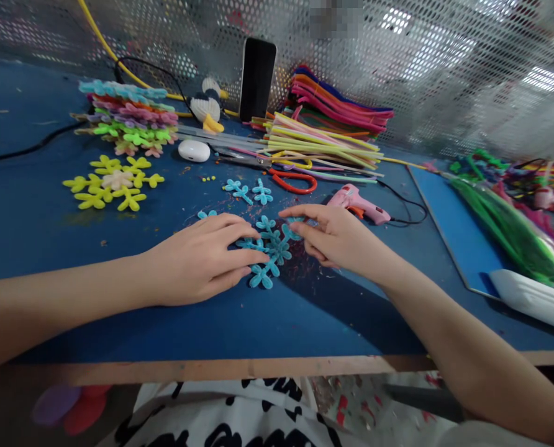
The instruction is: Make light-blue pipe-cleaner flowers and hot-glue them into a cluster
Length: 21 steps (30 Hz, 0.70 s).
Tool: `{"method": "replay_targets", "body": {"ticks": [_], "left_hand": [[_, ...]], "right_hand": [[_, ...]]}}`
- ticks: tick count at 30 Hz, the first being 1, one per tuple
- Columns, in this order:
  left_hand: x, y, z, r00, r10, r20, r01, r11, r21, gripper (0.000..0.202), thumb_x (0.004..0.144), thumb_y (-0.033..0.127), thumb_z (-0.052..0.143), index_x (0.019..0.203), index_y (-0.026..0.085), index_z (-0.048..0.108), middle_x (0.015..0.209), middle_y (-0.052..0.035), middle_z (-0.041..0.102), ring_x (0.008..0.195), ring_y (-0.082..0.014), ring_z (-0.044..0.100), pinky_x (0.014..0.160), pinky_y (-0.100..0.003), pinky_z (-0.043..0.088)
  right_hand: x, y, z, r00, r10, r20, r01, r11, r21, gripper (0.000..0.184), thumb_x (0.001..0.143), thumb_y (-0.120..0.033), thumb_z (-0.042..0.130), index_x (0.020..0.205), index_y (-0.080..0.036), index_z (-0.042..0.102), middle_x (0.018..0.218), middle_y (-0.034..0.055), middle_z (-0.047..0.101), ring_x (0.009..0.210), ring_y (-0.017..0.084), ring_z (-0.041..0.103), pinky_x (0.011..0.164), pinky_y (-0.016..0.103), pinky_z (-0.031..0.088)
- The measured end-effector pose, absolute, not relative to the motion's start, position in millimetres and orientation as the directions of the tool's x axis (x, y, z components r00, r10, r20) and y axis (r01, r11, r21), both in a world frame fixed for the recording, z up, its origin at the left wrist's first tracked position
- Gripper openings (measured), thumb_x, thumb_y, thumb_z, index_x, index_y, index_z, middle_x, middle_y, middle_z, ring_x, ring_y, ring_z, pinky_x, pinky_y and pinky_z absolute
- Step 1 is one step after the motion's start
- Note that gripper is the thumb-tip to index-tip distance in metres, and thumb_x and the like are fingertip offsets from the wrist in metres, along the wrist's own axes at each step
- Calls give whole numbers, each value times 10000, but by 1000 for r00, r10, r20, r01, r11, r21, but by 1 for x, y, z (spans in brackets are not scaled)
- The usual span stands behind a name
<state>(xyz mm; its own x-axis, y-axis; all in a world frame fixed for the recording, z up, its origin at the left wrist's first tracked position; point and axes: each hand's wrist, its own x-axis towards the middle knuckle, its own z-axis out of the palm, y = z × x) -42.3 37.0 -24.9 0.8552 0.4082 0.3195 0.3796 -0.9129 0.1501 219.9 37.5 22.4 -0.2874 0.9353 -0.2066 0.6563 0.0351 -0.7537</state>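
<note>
A blue pipe-cleaner snowflake point(279, 247) lies partly assembled on the blue tabletop. My left hand point(207, 257) rests palm down over its left side, fingers stretched and fingertips touching its branches. One blue branch tip point(207, 214) shows beyond the back of that hand. At the upper right of the snowflake, the thumb and index finger of my right hand point(330, 236) close around a blue pipe-cleaner branch point(290, 231). Two loose blue branches point(238, 190) point(263, 192) lie just behind.
A pink glue gun point(359, 203) and red-handled scissors point(293, 182) lie behind my hands. A yellow snowflake point(113, 182) sits left, below a stack of colored snowflakes point(132, 118). Pipe-cleaner bundles point(323, 146), a white case point(194, 150) and a propped phone point(257, 79) stand farther back.
</note>
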Motion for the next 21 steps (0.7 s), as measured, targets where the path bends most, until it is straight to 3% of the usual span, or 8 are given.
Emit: {"method": "replay_targets", "body": {"ticks": [6, 13, 16, 21], "left_hand": [[-42, 37, -23, 875, 377, 304, 343, -925, 160, 354, 1011, 268, 501, 1347, 248, 610, 1324, -110, 620, 1279, -313, 510, 1078, -491, 453], [-42, 36, -22, 883, 355, 307, 320, -934, 158, 360, 1021, 263, 484, 1354, 236, 617, 1320, -107, 635, 1278, -303, 517, 1078, -485, 460], [-43, 36, -22, 884, 351, 310, 319, -936, 152, 363, 1019, 254, 483, 1354, 247, 623, 1306, -104, 642, 1267, -308, 529, 1062, -492, 472], [-42, 36, -23, 884, 357, 303, 325, -933, 152, 371, 1016, 261, 487, 1361, 265, 623, 1328, -103, 634, 1274, -319, 531, 1049, -505, 485]], "right_hand": [[217, 37, 20, -263, 947, -187, 700, 53, -712, 331, 934, -264, 631, 1256, -206, 679, 511, -64, 541, 329, 70, 425, 335, 195, 346], [219, 38, 11, -313, 949, -22, 751, 233, -618, 331, 908, -258, 675, 1231, -195, 709, 890, 56, 719, 687, 150, 673, 520, 230, 462], [220, 40, 8, -331, 944, 10, 753, 271, -600, 329, 904, -250, 678, 1226, -190, 709, 1063, 88, 726, 802, 172, 701, 576, 240, 488], [221, 41, 4, -354, 934, 36, 764, 311, -566, 317, 910, -245, 666, 1220, -190, 699, 1133, 85, 731, 815, 172, 705, 646, 263, 515]]}}
